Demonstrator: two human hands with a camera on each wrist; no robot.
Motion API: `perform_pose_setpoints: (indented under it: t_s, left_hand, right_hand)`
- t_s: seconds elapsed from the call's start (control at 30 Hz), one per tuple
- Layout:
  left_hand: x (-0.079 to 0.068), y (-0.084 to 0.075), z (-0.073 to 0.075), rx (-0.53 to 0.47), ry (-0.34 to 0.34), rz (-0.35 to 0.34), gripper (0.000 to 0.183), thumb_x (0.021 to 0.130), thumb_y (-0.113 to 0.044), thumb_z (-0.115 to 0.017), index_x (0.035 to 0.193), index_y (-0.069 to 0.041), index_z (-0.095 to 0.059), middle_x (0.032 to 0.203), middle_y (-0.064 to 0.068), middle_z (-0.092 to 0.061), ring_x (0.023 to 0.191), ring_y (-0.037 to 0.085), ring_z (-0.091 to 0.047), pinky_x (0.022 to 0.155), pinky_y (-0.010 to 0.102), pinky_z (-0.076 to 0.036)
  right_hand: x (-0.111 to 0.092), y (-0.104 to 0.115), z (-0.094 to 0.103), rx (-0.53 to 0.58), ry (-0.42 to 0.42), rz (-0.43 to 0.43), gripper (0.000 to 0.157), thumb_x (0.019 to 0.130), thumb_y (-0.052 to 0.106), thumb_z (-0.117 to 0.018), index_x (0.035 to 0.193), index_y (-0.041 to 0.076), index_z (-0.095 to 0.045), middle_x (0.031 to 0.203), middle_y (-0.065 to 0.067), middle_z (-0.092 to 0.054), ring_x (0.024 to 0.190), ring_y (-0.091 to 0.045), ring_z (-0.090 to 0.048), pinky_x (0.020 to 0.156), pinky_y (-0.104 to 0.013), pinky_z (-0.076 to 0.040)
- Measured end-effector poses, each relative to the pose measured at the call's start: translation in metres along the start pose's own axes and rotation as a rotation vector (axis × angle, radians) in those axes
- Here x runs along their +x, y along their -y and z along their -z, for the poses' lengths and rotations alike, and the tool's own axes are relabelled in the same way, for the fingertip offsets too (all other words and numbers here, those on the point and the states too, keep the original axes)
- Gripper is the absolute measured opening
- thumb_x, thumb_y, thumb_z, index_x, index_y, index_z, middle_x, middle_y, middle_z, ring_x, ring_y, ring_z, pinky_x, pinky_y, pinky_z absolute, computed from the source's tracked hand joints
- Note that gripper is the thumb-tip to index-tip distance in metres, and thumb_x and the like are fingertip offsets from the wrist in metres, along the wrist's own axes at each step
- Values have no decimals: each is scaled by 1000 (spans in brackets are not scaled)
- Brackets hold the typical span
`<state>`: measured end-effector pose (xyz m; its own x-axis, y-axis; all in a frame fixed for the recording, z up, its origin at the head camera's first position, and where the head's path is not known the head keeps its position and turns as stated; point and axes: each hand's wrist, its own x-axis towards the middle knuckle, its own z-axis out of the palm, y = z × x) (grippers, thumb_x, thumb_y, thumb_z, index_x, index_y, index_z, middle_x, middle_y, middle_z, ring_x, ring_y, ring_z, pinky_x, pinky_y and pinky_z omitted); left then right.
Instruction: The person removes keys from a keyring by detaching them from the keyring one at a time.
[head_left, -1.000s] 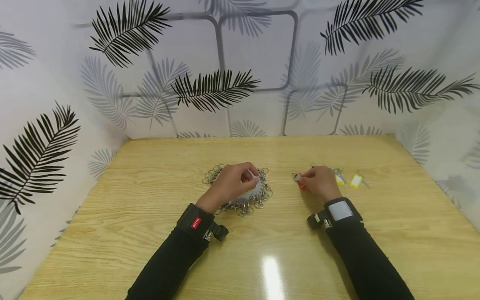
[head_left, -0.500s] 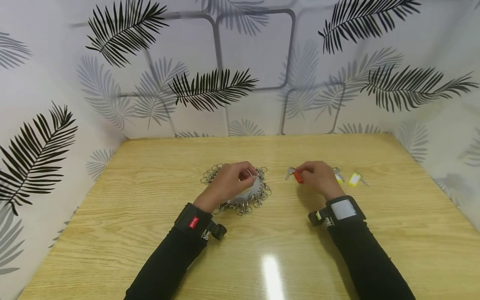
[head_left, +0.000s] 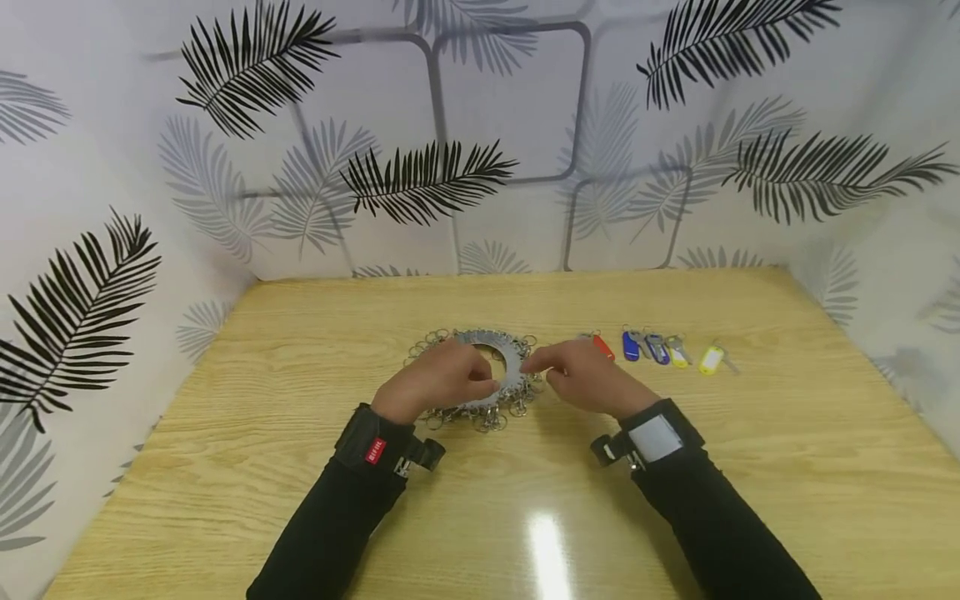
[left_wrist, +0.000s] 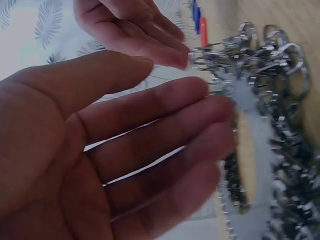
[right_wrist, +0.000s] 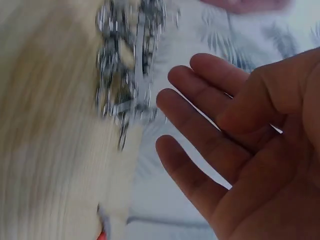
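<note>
A flat grey ring (head_left: 513, 367) lies on the table, its rim hung with many small metal key rings and clasps (left_wrist: 295, 185). Over its left part is my left hand (head_left: 438, 379); in the left wrist view the fingers are loosely bent and hold nothing. My right hand (head_left: 588, 375) hovers at the ring's right edge, and the right wrist view has its fingers relaxed with nothing between them. Whether its fingertip touches the clasps cannot be told. Just beyond that hand lies a key with a red tag (head_left: 603, 347), partly hidden by it.
To the right lie more tagged keys in a row: two blue tags (head_left: 631, 346), a yellow tag (head_left: 678, 356) and, slightly apart, another yellow tag (head_left: 712, 360). A patterned wall (head_left: 517, 225) backs the wooden table (head_left: 300, 333).
My right hand has let go of the red-tagged key, leaving it left of the blue ones, and has moved left to the grey ring. My left hand has lowered slightly and turned.
</note>
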<state>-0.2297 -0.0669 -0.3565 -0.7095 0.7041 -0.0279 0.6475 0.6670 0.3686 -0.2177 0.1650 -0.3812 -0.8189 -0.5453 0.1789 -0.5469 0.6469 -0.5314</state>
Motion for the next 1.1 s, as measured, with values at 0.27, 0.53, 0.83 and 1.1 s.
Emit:
perform_pose_setpoints:
  t_s: [0.27, 0.53, 0.83, 1.1]
  left_hand:
    - [-6, -13, 3, 80, 113, 84, 49, 97, -24, -57, 50, -21, -41, 48, -9, -24, 43, 7, -22, 47, 25, -25]
    - [-3, -12, 1, 88, 91, 154, 51, 98, -19, -53, 49, -20, -39, 49, -7, -26, 45, 10, -24, 49, 27, -26]
    - [15, 22, -8, 81, -78, 250, 31, 97, -15, -53, 70, -13, -67, 58, -2, -47, 51, 14, -39, 55, 31, -34]
    - [20, 66, -31, 1, -224, 325, 40, 98, -18, -55, 138, -12, -56, 128, 10, -62, 112, 28, -60, 94, 41, -47]
  right_hand:
    - [8, 26, -25, -196, 51, 41, 38, 85, -11, -50, 114, 4, -69, 100, -7, -72, 76, -12, -63, 71, -31, -54]
    - [17, 28, -31, -319, 65, -3, 27, 88, -6, -55, 111, 4, -66, 73, -2, -63, 57, -12, -44, 59, -28, -44]
    - [62, 13, -37, -353, 32, -73, 12, 93, 2, -57, 102, 3, -64, 73, -6, -59, 59, -17, -47, 57, -33, -43]
    - [109, 3, -53, -417, 42, -225, 18, 91, 7, -60, 109, 3, -62, 95, -14, -69, 79, -27, -65, 68, -39, -52]
